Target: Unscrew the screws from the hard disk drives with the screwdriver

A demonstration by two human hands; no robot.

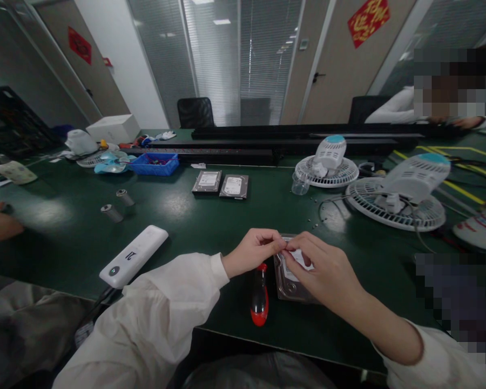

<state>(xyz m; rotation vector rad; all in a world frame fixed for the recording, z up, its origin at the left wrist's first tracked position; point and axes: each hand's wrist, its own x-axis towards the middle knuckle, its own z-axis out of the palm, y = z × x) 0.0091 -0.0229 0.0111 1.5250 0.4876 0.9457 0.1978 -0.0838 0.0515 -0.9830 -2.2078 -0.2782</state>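
Note:
A hard drive (287,283) lies label up near the table's front edge, partly covered by my hands. Above its far left part, my left hand (261,249) and my right hand (322,265) meet with their fingertips pinched together. Whatever sits between the fingertips is too small or too hidden to name. Just left of the drive, under my left hand, rests a screwdriver (260,300) with a red and black handle; its far end is hidden.
Two more hard drives (206,182) lie farther back. Fan parts (397,200) and a clear cup (300,183) stand at right, with small screws (316,225) nearby. A white power bank (133,256), metal cylinders (112,213) and a blue tray (155,167) are left. Other people sit around the table.

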